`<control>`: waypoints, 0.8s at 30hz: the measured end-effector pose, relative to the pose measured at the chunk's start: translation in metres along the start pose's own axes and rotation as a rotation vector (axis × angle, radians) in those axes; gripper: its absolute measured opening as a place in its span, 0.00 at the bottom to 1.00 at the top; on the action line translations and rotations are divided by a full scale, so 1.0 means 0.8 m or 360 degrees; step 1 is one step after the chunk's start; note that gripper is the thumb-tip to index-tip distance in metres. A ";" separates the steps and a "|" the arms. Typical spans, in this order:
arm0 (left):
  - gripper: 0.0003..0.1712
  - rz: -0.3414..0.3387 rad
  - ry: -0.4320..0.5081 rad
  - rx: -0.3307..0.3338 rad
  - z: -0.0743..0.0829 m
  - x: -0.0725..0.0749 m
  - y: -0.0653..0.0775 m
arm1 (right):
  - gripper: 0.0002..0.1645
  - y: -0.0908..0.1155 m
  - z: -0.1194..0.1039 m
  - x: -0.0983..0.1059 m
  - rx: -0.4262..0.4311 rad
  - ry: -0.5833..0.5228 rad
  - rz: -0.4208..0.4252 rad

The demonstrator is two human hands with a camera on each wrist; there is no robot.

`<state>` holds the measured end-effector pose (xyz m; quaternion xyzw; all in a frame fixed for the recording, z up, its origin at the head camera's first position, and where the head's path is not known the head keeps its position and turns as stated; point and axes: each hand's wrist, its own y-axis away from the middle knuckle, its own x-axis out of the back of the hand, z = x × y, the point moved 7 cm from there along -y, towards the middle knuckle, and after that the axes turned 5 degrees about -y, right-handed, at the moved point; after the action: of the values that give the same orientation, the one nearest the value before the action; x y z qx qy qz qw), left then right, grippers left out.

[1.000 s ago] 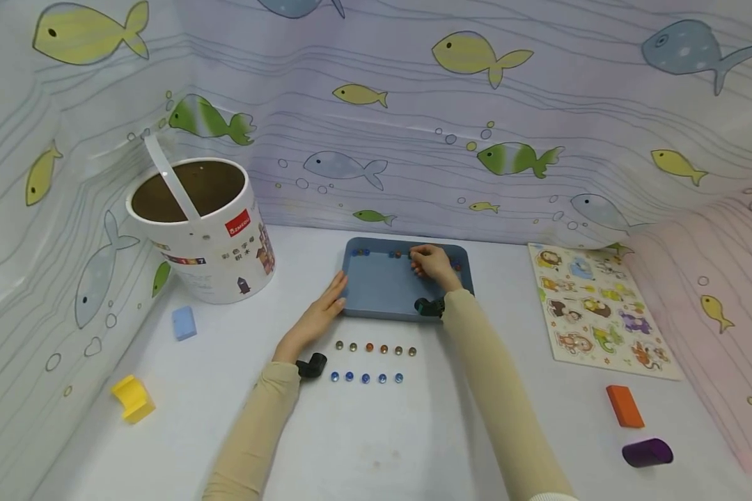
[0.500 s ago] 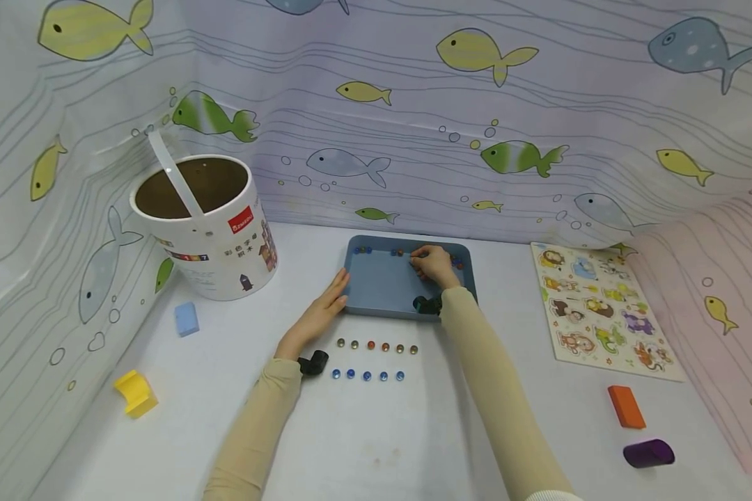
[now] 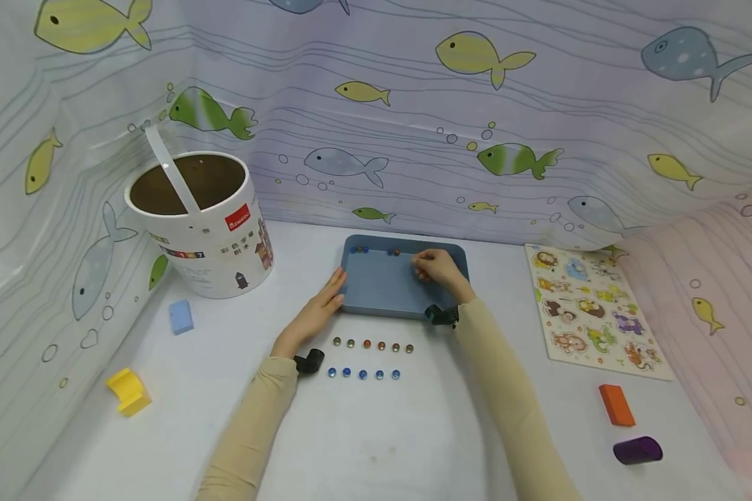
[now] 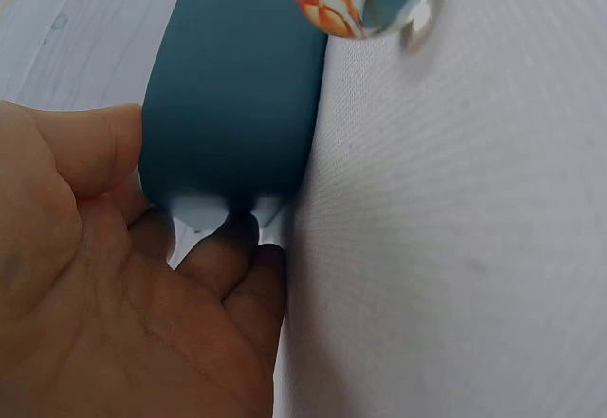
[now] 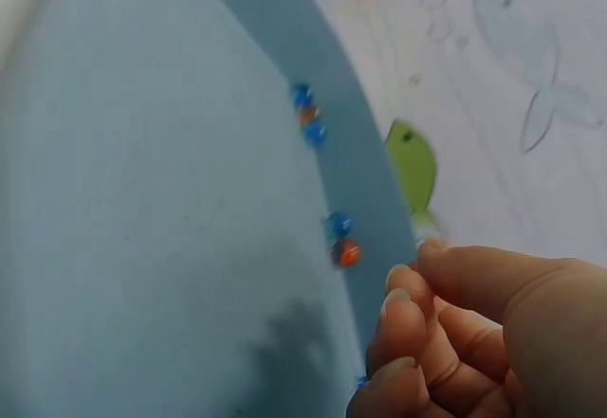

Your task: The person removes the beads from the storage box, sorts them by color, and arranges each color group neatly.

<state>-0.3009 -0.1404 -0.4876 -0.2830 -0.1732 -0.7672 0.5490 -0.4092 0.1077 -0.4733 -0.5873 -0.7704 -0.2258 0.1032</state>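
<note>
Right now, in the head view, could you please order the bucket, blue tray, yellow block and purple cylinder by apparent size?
1. Bucket
2. Blue tray
Yellow block and purple cylinder: smallest, too alike to rank.

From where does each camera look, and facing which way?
Head: on the person's head, looks forward and down at the tray; left hand, right hand, sleeves show.
Left wrist: on that wrist, faces the tray's outside; its hand shows.
Right wrist: likewise, faces into the tray; its hand shows.
Head and right wrist share the tray's marbles.
</note>
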 end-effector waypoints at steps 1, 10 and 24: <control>0.31 0.0000 0.0002 0.0001 0.001 0.000 0.000 | 0.20 0.005 -0.001 0.001 0.0013 -0.0003 -0.0011; 0.31 0.0002 0.0000 0.0038 -0.005 0.000 0.001 | 0.20 0.058 -0.012 -0.001 0.0160 -0.0031 -0.0122; 0.32 0.0000 -0.0031 -0.0020 -0.004 -0.001 -0.003 | 0.20 0.150 0.018 -0.011 0.0174 -0.0223 -0.0295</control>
<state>-0.3037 -0.1409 -0.4901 -0.2940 -0.1738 -0.7655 0.5454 -0.2908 0.1316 -0.4625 -0.5215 -0.8377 -0.1504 0.0596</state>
